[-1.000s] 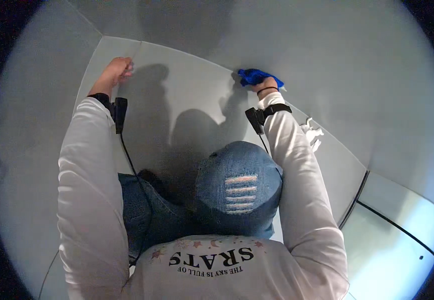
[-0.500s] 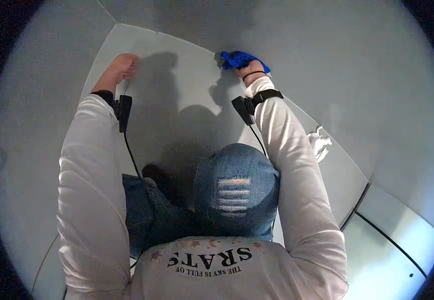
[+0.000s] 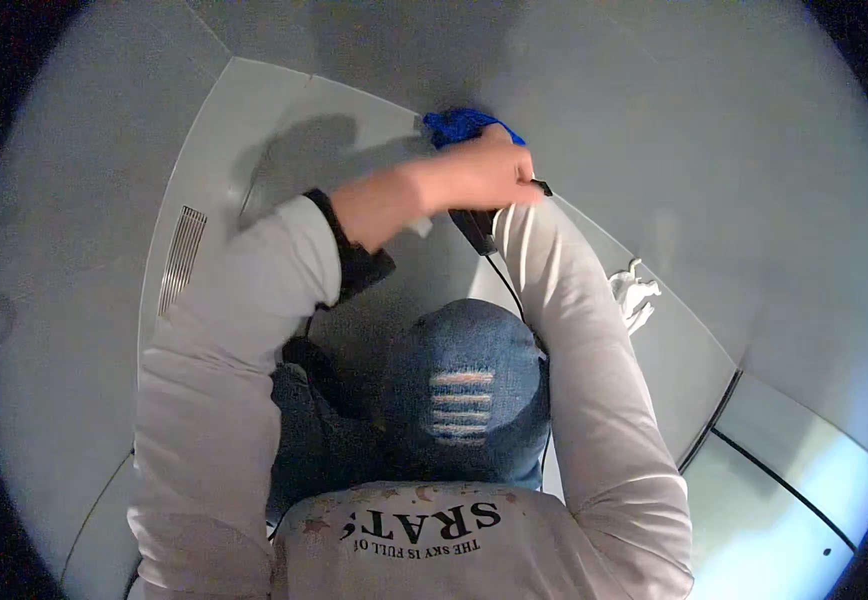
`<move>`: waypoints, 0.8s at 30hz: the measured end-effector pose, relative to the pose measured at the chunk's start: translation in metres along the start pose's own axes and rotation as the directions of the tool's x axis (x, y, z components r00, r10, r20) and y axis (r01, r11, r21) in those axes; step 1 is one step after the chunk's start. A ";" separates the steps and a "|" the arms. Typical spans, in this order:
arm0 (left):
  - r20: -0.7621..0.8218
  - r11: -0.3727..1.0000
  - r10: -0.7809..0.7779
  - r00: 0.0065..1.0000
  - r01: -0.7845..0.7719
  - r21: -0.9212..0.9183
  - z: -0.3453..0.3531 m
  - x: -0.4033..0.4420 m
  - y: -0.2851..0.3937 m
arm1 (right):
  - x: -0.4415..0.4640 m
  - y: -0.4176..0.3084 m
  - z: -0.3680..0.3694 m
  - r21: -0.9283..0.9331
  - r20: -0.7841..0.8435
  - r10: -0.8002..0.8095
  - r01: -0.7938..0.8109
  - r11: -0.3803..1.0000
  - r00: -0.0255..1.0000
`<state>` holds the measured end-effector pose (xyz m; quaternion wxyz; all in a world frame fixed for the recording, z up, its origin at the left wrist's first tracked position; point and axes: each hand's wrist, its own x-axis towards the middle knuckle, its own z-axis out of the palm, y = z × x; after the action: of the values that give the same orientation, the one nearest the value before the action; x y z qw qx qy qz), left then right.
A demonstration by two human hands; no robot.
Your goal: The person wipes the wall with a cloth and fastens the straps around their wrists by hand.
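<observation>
A crumpled blue cloth (image 3: 459,125) lies against the far edge of the pale floor panel, in my right hand (image 3: 497,133). Most of that hand is hidden behind my left hand (image 3: 489,172), which reaches across in front of it. The left fingers are curled and pinch the white sleeve (image 3: 544,225) near my right wrist; they are slightly blurred. Black strapped devices sit on both wrists, and a thin cable runs down from the right one (image 3: 474,228).
A slotted vent (image 3: 183,260) is at the left edge of the panel. White crumpled material (image 3: 636,297) lies by the right wall, beyond my right forearm. My raised denim knee (image 3: 469,390) is between my arms. Grey walls (image 3: 754,200) surround the floor, which has dark seams (image 3: 716,420) at right.
My left hand has swung from the far left across to my right wrist and taken hold of the sleeve there. My right hand and the blue cloth have shifted slightly left.
</observation>
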<state>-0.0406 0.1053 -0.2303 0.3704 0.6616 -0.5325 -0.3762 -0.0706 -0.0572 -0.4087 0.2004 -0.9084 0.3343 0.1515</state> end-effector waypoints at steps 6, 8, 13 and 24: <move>-0.235 0.975 0.060 0.970 -0.007 0.224 0.050 0.008 -0.015 | -0.029 -0.024 -0.001 -0.420 -0.256 0.335 -0.416 0.806 0.907; -0.236 0.968 0.076 0.969 -0.015 0.250 0.056 0.006 -0.018 | 0.004 0.005 0.005 0.110 0.051 0.200 -0.204 0.973 0.979; -0.252 0.990 -0.133 0.959 0.115 -0.085 0.065 0.003 -0.017 | 0.010 0.015 0.000 0.063 -0.009 -0.067 0.067 0.996 0.998; -0.347 0.994 -0.012 0.938 0.050 0.101 0.057 0.005 -0.023 | -0.012 0.012 0.004 0.135 -0.106 -0.002 0.017 0.991 0.994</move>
<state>-0.0810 0.0989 -0.2770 0.4157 0.7450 -0.4681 -0.2303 -0.0884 -0.0569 -0.4106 0.2445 -0.9009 0.3497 0.0790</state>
